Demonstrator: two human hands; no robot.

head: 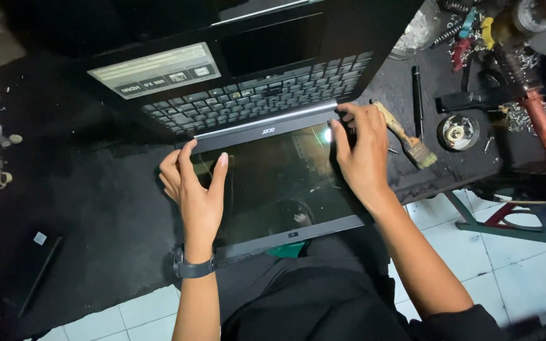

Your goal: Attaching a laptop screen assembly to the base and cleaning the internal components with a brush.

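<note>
Two hands, left hand, right hand, fingers gripping laptop screen side edges

— What colours are seen at the laptop gripped between the left hand and right hand?

— A glossy black screen framed in grey, and dark grey keys.

— And just beyond the right hand's fingers?

— A paintbrush with a pale wooden handle and tan bristles is seen; a dark grey band is worn below the left hand.
</note>
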